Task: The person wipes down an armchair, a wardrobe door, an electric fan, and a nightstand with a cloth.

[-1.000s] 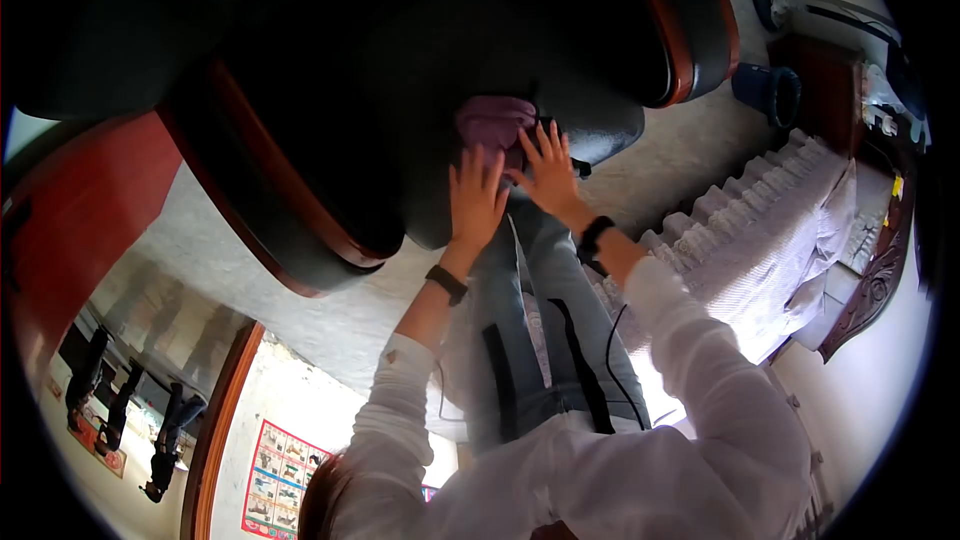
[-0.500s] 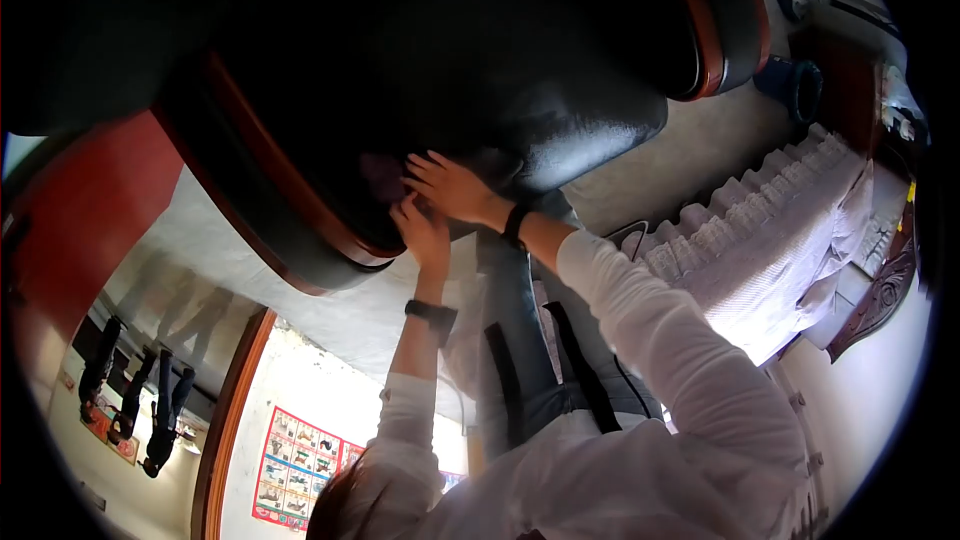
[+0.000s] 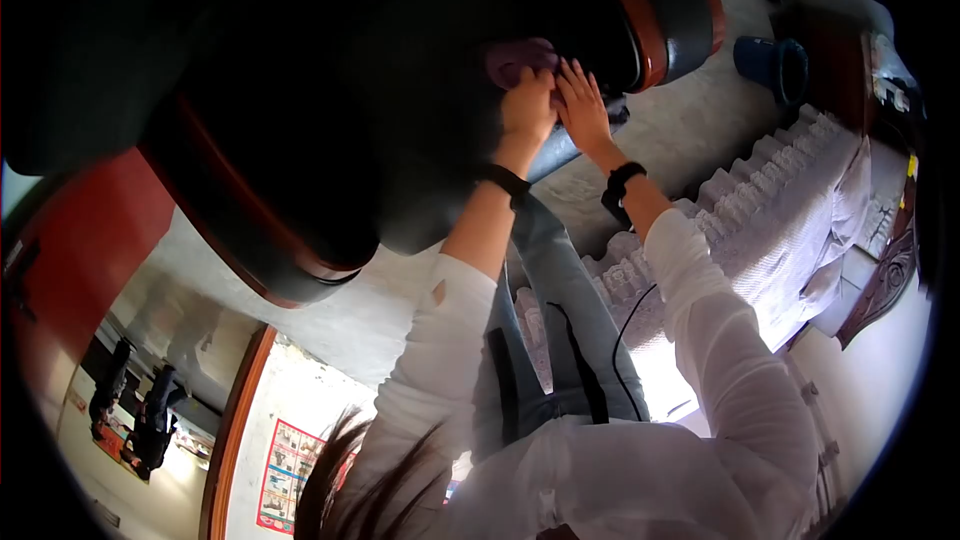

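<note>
A dark purple cloth lies bunched on the black padded seat of a sofa, close to its right armrest. My left hand is closed, its fingers curled on the cloth's near edge. Just to the right, my right hand lies flat with its fingers stretched out beside the cloth, nearly touching the left hand. Much of the sofa is too dark to make out.
Wood-trimmed armrests flank the seat. At right stand a dark blue bin and a surface with a frilled white cover. A doorway shows people beyond. A thin black cable hangs by my legs.
Both hands and the purple cloth have moved from beside the left armrest across the seat toward the right armrest. My left hand is now closed on the cloth.
</note>
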